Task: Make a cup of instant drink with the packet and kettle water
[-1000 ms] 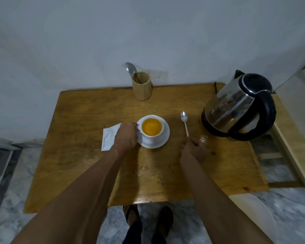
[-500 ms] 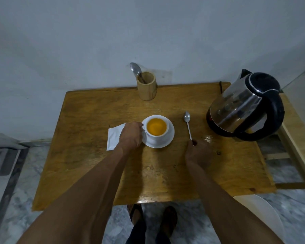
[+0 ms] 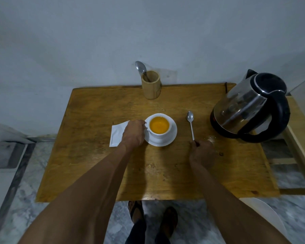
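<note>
a white ceramic cup (image 3: 159, 128) filled with an orange-yellow drink stands on a round white saucer (image 3: 171, 138) near the middle of the worn wooden counter (image 3: 95, 155). the left hand (image 3: 133, 134) is curled at the cup's left side, its fingers closed on the small handle, and the hand partly covers a flat white paper packet (image 3: 116, 135) that lies on the counter just left of the saucer. to the right of the saucer, apart from it, a slim silver teaspoon (image 3: 191, 125) lies flat with its bowl pointing toward the wall; the right hand (image 3: 202, 154) rests on the counter at the near end of the handle, fingers bent in and pinched on the tip of it. further right, a stainless steel electric kettle with a black lid, handle and base (image 3: 250, 108) stands by the counter's right edge, well clear of the spoon, with a small wet sheen on the wood in front of it. at the back edge, against the pale wall, a short bamboo cylinder holder (image 3: 151, 87) stands upright with a second metal spoon (image 3: 141, 67) leaning out of it, bowl up. below the near edge of the counter, two feet in dark sandals (image 3: 153, 219) stand on a marbled grey floor.
</note>
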